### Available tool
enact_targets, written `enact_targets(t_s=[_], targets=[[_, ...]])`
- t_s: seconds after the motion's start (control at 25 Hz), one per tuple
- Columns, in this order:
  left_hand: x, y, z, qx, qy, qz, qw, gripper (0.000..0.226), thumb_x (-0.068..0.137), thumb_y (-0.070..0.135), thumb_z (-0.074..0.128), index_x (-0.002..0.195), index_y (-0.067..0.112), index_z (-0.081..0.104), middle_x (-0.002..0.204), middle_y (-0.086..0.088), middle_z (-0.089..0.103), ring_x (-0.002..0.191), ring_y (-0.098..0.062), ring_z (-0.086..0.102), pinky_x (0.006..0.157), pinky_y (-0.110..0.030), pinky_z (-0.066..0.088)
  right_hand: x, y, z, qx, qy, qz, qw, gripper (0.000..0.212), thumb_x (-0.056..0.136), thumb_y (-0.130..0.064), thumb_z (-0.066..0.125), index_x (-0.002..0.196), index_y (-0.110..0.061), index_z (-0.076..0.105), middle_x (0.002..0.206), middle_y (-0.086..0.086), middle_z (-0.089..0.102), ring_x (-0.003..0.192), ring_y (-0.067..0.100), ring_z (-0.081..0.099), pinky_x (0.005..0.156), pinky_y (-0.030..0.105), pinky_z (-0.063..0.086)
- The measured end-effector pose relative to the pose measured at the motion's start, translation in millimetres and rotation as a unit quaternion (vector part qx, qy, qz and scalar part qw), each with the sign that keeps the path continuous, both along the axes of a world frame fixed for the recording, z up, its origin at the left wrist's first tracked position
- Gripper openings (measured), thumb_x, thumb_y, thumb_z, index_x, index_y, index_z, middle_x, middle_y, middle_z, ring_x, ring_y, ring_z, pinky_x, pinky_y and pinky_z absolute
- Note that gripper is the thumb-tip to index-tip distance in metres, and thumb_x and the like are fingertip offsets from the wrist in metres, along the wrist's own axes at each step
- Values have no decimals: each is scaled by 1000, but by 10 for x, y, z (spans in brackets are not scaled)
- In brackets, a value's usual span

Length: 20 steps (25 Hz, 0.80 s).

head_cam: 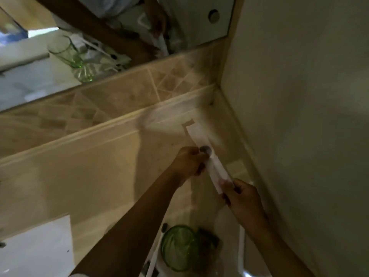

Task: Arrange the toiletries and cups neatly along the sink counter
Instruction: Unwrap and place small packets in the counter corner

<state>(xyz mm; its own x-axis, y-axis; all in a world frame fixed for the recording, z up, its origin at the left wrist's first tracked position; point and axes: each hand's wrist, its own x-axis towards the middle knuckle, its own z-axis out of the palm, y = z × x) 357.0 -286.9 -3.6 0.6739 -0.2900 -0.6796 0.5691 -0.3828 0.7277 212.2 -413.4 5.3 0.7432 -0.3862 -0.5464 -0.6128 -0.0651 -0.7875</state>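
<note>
both hands, left hand (pixel 189 161) and right hand (pixel 242 194), pinch a white packet (pixel 209 156) (blurred) mid-frame, above the green cup (pixel 178 247).

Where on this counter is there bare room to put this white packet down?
Bare counter runs left of the left hand, between backsplash ledge and sink. Crowded near the front: green glass and other items under the arms.

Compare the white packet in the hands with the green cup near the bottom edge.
The white packet is long, flat and opaque; the green cup is round and see-through. The packet is held up by the left hand and right hand; the cup stands untouched on the counter. Both are at the counter's right end.
</note>
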Motion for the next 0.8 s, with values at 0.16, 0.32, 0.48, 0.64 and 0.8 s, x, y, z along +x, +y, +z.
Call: enact_targets(t_s=[0.16, 0.32, 0.48, 0.64, 0.8], targets=[[289, -338, -158, 87, -64, -34, 994, 50, 88, 62, 62, 72, 16, 72, 53, 7, 63, 47, -8, 61, 48, -21, 45, 271, -74, -153, -35, -17, -31, 999, 41, 95, -40, 59, 57, -25, 62, 50, -4, 61, 43, 3, 52, 44, 12, 37], [546, -485, -329, 196, -139, -148, 959, 63, 90, 71, 48, 60, 18, 63, 56, 1, 59, 50, -15, 58, 52, -25, 40, 445, -79, -270, -51, -2, -91, 995, 23, 97, -34, 57, 78, -23, 66, 55, -3, 65, 48, 9, 59, 49, 24, 46], [508, -435, -387, 275, -268, -204, 900, 52, 96, 68, 36, 71, 25, 53, 67, 5, 56, 60, -14, 54, 51, -28, 37, 349, -52, -302, -101, 60, -105, 987, 44, 93, -40, 60, 135, -32, 51, 101, -2, 72, 84, 16, 69, 74, 34, 57], [601, -205, -449, 216, -523, -296, 770, 25, 99, 34, 51, 104, 15, 66, 108, -9, 63, 102, -32, 57, 83, -44, 49, 369, 130, -216, -288, -17, 67, 955, 32, 90, -23, 66, 121, -27, 64, 117, -7, 63, 98, -6, 52, 82, 7, 43], [698, -80, -500, 211, -519, -384, 734, 40, 95, 30, 59, 132, 15, 63, 146, -14, 55, 140, -41, 41, 114, -58, 33, 514, 226, -270, -351, 10, 170, 921, 48, 85, -20, 67, 133, -18, 62, 147, 2, 49, 132, 25, 42, 109, 41, 39]])
